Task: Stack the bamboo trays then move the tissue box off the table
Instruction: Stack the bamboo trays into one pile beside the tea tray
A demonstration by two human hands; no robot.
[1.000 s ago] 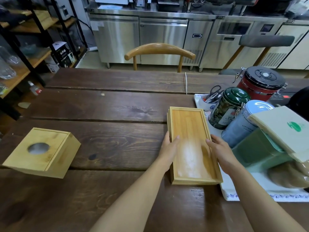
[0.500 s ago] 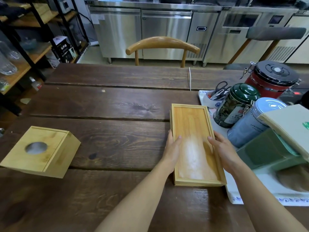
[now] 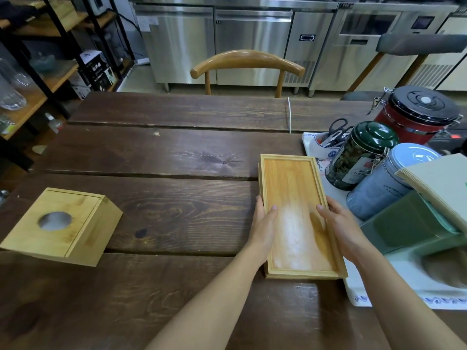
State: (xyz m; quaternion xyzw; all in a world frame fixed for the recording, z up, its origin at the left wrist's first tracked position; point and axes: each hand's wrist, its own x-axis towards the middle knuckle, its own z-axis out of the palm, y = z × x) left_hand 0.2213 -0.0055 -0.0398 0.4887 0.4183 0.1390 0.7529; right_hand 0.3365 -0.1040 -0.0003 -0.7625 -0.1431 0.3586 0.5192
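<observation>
The bamboo trays (image 3: 290,183) lie stacked one on the other on the dark wooden table (image 3: 164,157), right of centre, long side pointing away from me. My left hand (image 3: 264,229) presses against the stack's left edge, thumb over the rim. My right hand (image 3: 341,227) holds the right edge, thumb on the rim as well. The bamboo tissue box (image 3: 60,224), with a round hole in its top, sits alone at the table's near left.
A white tray (image 3: 364,296) at the right holds a green tin (image 3: 358,155), a blue tin (image 3: 389,180), a red canister (image 3: 417,114), scissors in a cup (image 3: 333,137) and a green box. A wooden chair (image 3: 247,64) stands beyond the table; shelves on the left.
The lower tray's left edge stuck out a second ago; the two now sit flush. Both hands stay on the stack's sides. My view has shifted slightly.
</observation>
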